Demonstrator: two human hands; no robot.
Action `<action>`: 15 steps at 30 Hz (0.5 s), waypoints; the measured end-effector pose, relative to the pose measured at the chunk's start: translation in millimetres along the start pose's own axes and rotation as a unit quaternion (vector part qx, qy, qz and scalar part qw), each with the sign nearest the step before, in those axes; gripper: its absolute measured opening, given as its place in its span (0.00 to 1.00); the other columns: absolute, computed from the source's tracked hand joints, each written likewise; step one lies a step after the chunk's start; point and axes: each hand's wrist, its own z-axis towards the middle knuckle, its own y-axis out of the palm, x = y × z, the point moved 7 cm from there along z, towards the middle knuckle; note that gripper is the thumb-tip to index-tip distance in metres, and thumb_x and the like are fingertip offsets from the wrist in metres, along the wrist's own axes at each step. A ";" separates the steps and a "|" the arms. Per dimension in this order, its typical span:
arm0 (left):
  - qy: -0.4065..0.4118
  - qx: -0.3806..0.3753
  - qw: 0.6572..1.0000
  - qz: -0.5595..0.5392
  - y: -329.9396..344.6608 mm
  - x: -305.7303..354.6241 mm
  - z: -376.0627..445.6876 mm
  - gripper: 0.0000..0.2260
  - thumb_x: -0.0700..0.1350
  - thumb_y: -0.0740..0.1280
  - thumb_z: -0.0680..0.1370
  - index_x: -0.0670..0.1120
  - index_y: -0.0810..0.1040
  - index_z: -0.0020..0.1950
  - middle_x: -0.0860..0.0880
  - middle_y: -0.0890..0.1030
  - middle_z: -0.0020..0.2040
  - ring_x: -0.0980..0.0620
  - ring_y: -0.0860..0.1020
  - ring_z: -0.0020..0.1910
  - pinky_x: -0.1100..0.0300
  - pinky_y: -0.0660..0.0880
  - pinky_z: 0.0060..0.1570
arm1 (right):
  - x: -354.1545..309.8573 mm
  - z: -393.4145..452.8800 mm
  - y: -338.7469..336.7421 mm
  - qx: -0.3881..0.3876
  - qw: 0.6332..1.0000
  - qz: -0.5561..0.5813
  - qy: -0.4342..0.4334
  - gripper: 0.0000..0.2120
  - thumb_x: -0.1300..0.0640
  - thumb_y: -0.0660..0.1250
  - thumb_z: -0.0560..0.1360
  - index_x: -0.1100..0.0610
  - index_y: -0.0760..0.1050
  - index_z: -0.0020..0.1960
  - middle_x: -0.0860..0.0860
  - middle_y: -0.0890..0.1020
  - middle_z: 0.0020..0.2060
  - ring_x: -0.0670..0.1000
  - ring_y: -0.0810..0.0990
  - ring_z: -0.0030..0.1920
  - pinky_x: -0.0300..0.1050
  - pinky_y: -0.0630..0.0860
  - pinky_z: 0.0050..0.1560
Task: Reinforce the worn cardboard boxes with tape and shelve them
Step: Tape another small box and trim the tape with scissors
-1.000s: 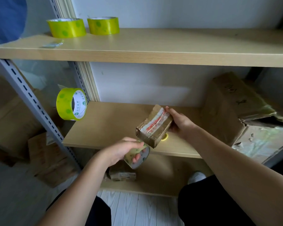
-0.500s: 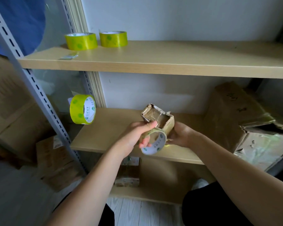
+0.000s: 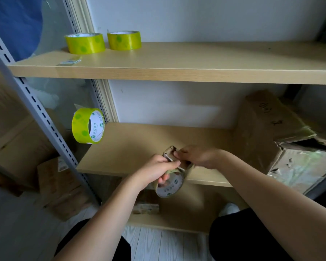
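A small worn cardboard box (image 3: 169, 152) sits between my hands at the front edge of the middle shelf (image 3: 132, 146). My right hand (image 3: 198, 156) grips the box's top from the right, thumb on its open flaps. My left hand (image 3: 156, 170) holds a tape roll (image 3: 168, 186) with fingers hooked through its core, and its thumb and forefinger pinch at the box's upper left edge. The roll hangs just below the box. Most of the box is hidden behind my hands.
A large battered, taped carton (image 3: 282, 136) fills the shelf's right end. Two green tape rolls (image 3: 85, 43) (image 3: 124, 40) stand on the top shelf (image 3: 196, 61). A third roll (image 3: 88, 125) hangs at the left upright. More boxes (image 3: 62, 187) lie on the floor left; another (image 3: 146, 204) on the bottom shelf.
The box has come down to the shelf edge and turned its open end up. My left hand rose with the roll to the box's edge, and my right hand moved on top.
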 end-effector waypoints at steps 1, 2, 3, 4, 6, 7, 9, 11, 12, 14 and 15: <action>-0.014 -0.003 0.999 -0.036 1.8 -4.7 0.8 0.12 0.49 0.69 0.80 0.44 0.75 0.41 0.51 0.70 0.25 0.56 0.66 0.22 0.65 0.65 0.26 | -1.2 3.0 -0.4 0.016 0.999 -0.037 0.000 0.23 0.40 0.57 0.82 0.58 0.78 0.58 0.54 0.82 0.50 0.50 0.76 0.46 0.43 0.72 0.42; -0.029 -0.014 0.995 -0.089 3.0 -9.4 0.6 0.11 0.47 0.67 0.81 0.43 0.75 0.42 0.51 0.71 0.25 0.57 0.66 0.21 0.66 0.65 0.25 | -1.1 6.0 -1.6 0.033 0.998 -0.047 0.004 0.23 0.41 0.57 0.82 0.59 0.79 0.58 0.55 0.82 0.50 0.51 0.76 0.47 0.44 0.73 0.42; -0.042 -0.033 0.989 -0.140 3.8 -13.5 -0.1 0.10 0.46 0.64 0.82 0.43 0.75 0.43 0.50 0.72 0.25 0.57 0.67 0.21 0.67 0.66 0.25 | -0.9 8.2 -3.2 0.044 0.998 -0.044 0.012 0.22 0.41 0.56 0.82 0.58 0.79 0.58 0.55 0.82 0.52 0.53 0.77 0.48 0.44 0.74 0.42; -0.050 -0.055 0.982 -0.175 3.1 -17.8 -1.4 0.10 0.45 0.62 0.82 0.42 0.76 0.45 0.49 0.74 0.26 0.56 0.70 0.22 0.67 0.68 0.25 | -1.2 9.4 -3.8 0.049 0.998 -0.041 0.023 0.22 0.41 0.56 0.83 0.56 0.79 0.59 0.55 0.82 0.53 0.54 0.78 0.50 0.45 0.75 0.44; -0.053 -0.088 0.973 -0.207 0.1 -24.5 -4.5 0.12 0.48 0.61 0.83 0.42 0.79 0.48 0.48 0.77 0.28 0.54 0.74 0.25 0.65 0.74 0.29 | -1.2 13.1 -5.0 0.054 0.997 -0.042 0.033 0.20 0.41 0.56 0.83 0.53 0.79 0.58 0.55 0.82 0.53 0.57 0.80 0.53 0.48 0.78 0.48; -0.048 -0.094 0.972 -0.211 -1.0 -27.5 -4.6 0.13 0.50 0.61 0.82 0.42 0.80 0.49 0.48 0.77 0.28 0.54 0.74 0.25 0.64 0.75 0.31 | -1.7 15.2 -6.1 0.061 0.997 -0.035 0.029 0.18 0.42 0.57 0.83 0.52 0.79 0.57 0.55 0.83 0.52 0.57 0.80 0.51 0.50 0.79 0.49; -0.052 -0.084 0.978 -0.184 -1.5 -37.0 -3.9 0.16 0.56 0.65 0.79 0.43 0.78 0.48 0.50 0.77 0.28 0.54 0.74 0.25 0.64 0.74 0.30 | -3.4 19.0 -8.3 0.072 0.997 -0.004 0.016 0.14 0.45 0.60 0.82 0.51 0.80 0.55 0.58 0.83 0.52 0.54 0.79 0.47 0.54 0.80 0.50; -0.091 -0.035 0.990 -0.105 -2.2 -54.3 -4.2 0.22 0.63 0.68 0.74 0.43 0.78 0.50 0.52 0.79 0.30 0.55 0.76 0.26 0.63 0.75 0.31 | -2.9 21.9 -6.7 0.062 0.998 0.030 0.017 0.11 0.46 0.62 0.82 0.47 0.80 0.59 0.57 0.83 0.54 0.52 0.78 0.46 0.52 0.80 0.48; -0.106 -0.006 0.993 -0.058 -3.4 -61.6 -4.6 0.26 0.67 0.67 0.72 0.43 0.79 0.49 0.52 0.80 0.30 0.55 0.77 0.27 0.62 0.76 0.32 | -3.2 22.6 -5.1 0.056 0.997 0.044 0.020 0.12 0.47 0.63 0.81 0.46 0.80 0.61 0.55 0.84 0.55 0.52 0.79 0.46 0.48 0.79 0.45; -0.110 0.045 0.993 0.028 -7.2 -65.4 -0.1 0.30 0.73 0.64 0.70 0.46 0.81 0.44 0.52 0.82 0.30 0.55 0.79 0.28 0.63 0.78 0.32 | -7.6 23.5 -6.7 0.078 0.996 0.048 0.008 0.13 0.48 0.66 0.80 0.47 0.80 0.63 0.53 0.84 0.54 0.50 0.79 0.44 0.41 0.76 0.40; -0.102 0.063 0.992 0.045 -8.1 -64.0 3.9 0.30 0.74 0.63 0.70 0.47 0.81 0.43 0.53 0.83 0.31 0.55 0.81 0.29 0.64 0.78 0.33 | -12.4 22.5 -10.8 0.110 0.994 0.022 -0.008 0.12 0.49 0.66 0.80 0.47 0.81 0.63 0.52 0.85 0.53 0.49 0.79 0.44 0.39 0.75 0.41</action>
